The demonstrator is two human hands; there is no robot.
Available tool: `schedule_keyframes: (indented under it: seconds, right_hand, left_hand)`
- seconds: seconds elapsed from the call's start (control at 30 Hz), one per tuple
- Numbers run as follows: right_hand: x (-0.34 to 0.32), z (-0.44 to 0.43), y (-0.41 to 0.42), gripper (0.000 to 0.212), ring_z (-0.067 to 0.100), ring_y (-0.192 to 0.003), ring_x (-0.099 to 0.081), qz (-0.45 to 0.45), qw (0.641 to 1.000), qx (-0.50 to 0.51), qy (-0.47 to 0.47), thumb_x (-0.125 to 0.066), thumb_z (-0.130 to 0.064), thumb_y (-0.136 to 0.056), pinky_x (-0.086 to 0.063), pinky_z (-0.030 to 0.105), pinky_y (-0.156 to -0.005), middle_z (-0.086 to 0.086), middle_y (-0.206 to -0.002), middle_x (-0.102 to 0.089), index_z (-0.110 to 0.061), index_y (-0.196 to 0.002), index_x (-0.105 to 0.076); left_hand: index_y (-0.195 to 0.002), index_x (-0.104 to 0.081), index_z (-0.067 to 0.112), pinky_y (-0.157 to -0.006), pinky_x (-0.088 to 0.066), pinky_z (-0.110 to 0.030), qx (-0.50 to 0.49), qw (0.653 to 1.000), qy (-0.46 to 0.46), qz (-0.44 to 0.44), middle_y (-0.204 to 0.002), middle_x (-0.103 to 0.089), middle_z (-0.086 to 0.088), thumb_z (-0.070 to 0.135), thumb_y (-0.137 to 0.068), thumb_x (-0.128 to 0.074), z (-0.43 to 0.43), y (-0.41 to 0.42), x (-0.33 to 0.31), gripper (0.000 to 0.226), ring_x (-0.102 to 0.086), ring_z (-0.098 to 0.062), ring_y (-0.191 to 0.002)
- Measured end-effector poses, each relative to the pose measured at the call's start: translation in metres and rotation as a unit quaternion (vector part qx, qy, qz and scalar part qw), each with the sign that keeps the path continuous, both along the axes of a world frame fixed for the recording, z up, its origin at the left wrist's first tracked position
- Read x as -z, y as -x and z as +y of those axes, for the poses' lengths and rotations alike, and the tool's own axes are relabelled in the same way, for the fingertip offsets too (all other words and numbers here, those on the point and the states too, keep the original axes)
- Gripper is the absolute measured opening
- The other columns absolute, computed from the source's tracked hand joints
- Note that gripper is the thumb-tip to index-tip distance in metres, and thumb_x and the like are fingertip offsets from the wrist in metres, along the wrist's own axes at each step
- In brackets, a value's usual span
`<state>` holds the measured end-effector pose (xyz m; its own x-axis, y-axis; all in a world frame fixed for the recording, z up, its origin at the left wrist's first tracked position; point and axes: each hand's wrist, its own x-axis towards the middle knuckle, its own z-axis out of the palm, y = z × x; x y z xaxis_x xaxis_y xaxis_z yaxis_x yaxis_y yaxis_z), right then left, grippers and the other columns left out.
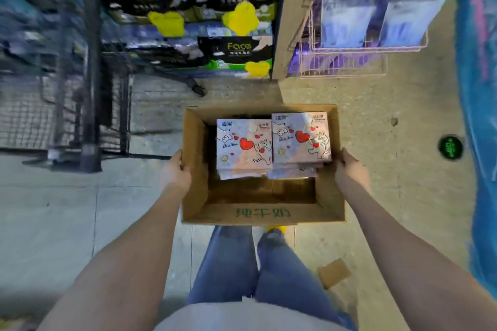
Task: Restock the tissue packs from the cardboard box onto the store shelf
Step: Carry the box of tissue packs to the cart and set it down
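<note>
An open cardboard box (258, 213) hangs in front of me above the floor. My left hand (176, 172) grips its left wall and my right hand (349, 169) grips its right wall. Inside, at the far end, lie two stacks of tissue packs with red hearts and cartoon cats: the left stack (243, 146) and the right stack (301, 138). The near half of the box bottom is bare. The store shelf (188, 16) stands ahead, holding black "Face" tissue packs with yellow price tags.
A pink wire rack (347, 62) with blue-white packets hangs at the upper right. Dark metal shelving (88, 115) stands at the left. A scrap of cardboard (333, 273) lies on the floor by my right leg. A green round floor mark (450, 146) sits at the right.
</note>
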<state>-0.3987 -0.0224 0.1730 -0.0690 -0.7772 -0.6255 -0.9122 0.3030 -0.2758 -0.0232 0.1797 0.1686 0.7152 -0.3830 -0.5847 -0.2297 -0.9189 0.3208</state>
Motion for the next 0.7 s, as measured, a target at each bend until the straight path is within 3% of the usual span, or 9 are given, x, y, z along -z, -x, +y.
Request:
schedule_keyframes:
  seconds: [0.17,0.23,0.3,0.4,0.6,0.7]
  right_hand:
    - [-0.018,0.034,-0.005,0.046,0.04,-0.133,-0.052,-0.02,0.998,-0.063,0.013,-0.039,-0.024,-0.108,-0.042,0.042,-0.108,0.017,-0.152,-0.052,-0.02,-0.154,-0.045]
    - [-0.017,0.052,-0.008,0.039,0.045,-0.114,-0.061,-0.035,0.991,-0.125,0.043,-0.041,-0.018,-0.105,-0.051,0.045,-0.086,0.023,-0.128,-0.066,-0.014,-0.142,-0.053]
    - [-0.017,0.067,-0.014,0.034,0.046,-0.096,-0.064,-0.025,0.982,-0.177,0.057,-0.044,-0.015,-0.102,-0.043,0.038,-0.067,0.025,-0.106,-0.07,-0.013,-0.134,-0.056]
    - [-0.021,0.093,-0.037,0.043,0.045,-0.099,-0.065,-0.031,0.97,-0.235,0.053,-0.045,-0.016,-0.104,-0.043,0.036,-0.068,0.024,-0.107,-0.071,-0.016,-0.145,-0.052]
    - [-0.031,0.155,-0.092,0.044,0.044,-0.098,-0.066,-0.066,0.934,-0.348,0.05,-0.045,-0.015,-0.104,-0.049,0.038,-0.07,0.022,-0.108,-0.072,-0.016,-0.148,-0.05]
    - [-0.034,0.194,-0.126,0.044,0.042,-0.097,-0.067,-0.079,0.919,-0.383,0.045,-0.046,-0.016,-0.104,-0.052,0.04,-0.072,0.021,-0.107,-0.073,-0.015,-0.147,-0.051]
  left_hand:
    - [-0.15,-0.051,0.018,-0.095,-0.055,-0.049,-0.061,0.997,-0.016,-0.043,-0.123,-0.07,-0.02,0.018,-0.102,-0.057,0.082,0.035,-0.031,0.048,-0.067,-0.041,-0.109]
    - [-0.149,-0.053,0.022,-0.094,-0.056,-0.048,-0.096,0.994,-0.011,-0.042,-0.117,-0.073,-0.016,0.019,-0.101,-0.058,0.122,0.047,-0.042,0.049,-0.068,-0.039,-0.107]
    - [-0.146,-0.055,0.024,-0.092,-0.056,-0.049,-0.131,0.99,-0.018,-0.041,-0.118,-0.073,-0.016,0.023,-0.099,-0.058,0.157,0.059,-0.053,0.047,-0.068,-0.039,-0.106]
    - [-0.151,-0.051,0.022,-0.097,-0.054,-0.047,-0.19,0.981,-0.021,-0.047,-0.132,-0.069,-0.015,0.022,-0.102,-0.058,0.21,0.072,-0.065,0.049,-0.065,-0.038,-0.117]
    - [-0.15,-0.052,0.028,-0.088,-0.055,-0.043,-0.292,0.954,-0.034,-0.051,-0.122,-0.073,-0.011,0.021,-0.102,-0.058,0.316,0.081,-0.087,0.048,-0.068,-0.036,-0.107]
    - [-0.151,-0.052,0.029,-0.088,-0.052,-0.042,-0.316,0.943,-0.069,-0.074,-0.123,-0.072,-0.012,0.025,-0.102,-0.06,0.371,0.073,-0.099,0.05,-0.066,-0.038,-0.113]
